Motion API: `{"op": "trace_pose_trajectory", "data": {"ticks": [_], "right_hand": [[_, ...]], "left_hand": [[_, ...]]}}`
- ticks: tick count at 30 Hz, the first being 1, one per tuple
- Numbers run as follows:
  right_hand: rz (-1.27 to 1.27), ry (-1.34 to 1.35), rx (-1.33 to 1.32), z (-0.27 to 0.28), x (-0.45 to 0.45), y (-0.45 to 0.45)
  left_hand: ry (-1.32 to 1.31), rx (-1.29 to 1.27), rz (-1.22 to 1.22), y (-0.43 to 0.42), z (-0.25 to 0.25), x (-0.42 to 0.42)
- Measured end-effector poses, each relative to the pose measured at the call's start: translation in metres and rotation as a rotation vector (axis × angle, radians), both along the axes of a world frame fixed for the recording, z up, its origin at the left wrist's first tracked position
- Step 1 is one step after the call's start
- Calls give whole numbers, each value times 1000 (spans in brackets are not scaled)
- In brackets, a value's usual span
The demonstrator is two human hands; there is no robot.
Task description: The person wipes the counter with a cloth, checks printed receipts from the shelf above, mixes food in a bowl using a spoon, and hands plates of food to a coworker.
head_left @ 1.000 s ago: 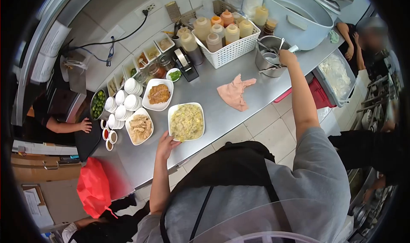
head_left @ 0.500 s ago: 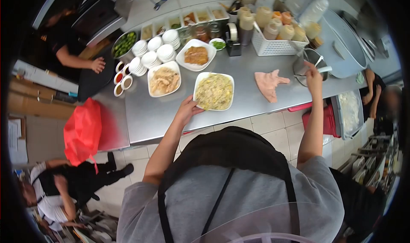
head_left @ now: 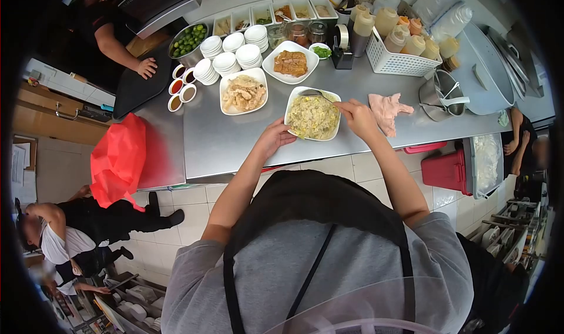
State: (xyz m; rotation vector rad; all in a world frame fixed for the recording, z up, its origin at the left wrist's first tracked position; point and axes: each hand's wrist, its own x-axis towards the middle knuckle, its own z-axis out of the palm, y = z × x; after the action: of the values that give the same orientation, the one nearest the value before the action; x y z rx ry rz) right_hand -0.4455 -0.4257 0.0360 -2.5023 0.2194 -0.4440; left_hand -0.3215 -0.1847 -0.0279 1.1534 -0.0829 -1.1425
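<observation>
Main item: white square bowl [head_left: 324,139] with rounded corners and a smooth, glossy rim, standing on the counter close to its near edge. Heaped inside: pale yellow, grainy food [head_left: 313,118] with brighter yellow flecks, surface moist and lumpy. Left hand [head_left: 276,139] grips the bowl's near left corner, thumb by the rim. Right hand [head_left: 358,118] is closed around the handle of a shiny metal spoon [head_left: 313,92], whose rounded end lies over the food near the far rim.

Compared with the frame before: right hand was at the cylindrical steel pot [head_left: 433,112]; now at the bowl, with the spoon. Left hand keeps the same corner. White handle still leans out of the pot.

Surface: brushed-metal counter [head_left: 235,152], dull sheen. Right of the bowl, a crumpled pink cloth [head_left: 388,112], soft, irregular folds. Left and beyond, a second white bowl [head_left: 225,101] of beige, uneven pieces and a third white bowl [head_left: 271,65] with a browned, cut slab. Round white lids or dishes [head_left: 224,62] in stacks; small sauce cups [head_left: 188,93] beside them. Farther back, a perforated white plastic basket [head_left: 399,62] of squeeze bottles.

Room: thin, wrinkled red bag [head_left: 120,160] at the counter's left end; pale tiled floor [head_left: 364,168]; another person's hand [head_left: 146,68] on a black surface.
</observation>
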Motion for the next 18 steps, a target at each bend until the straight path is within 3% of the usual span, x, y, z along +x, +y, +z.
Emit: {"op": "trace_pose_trajectory", "data": {"ticks": [18], "right_hand": [[-145, -81, 243, -32, -36, 0]], "left_hand": [[-23, -36, 31, 2, 1, -3]]}}
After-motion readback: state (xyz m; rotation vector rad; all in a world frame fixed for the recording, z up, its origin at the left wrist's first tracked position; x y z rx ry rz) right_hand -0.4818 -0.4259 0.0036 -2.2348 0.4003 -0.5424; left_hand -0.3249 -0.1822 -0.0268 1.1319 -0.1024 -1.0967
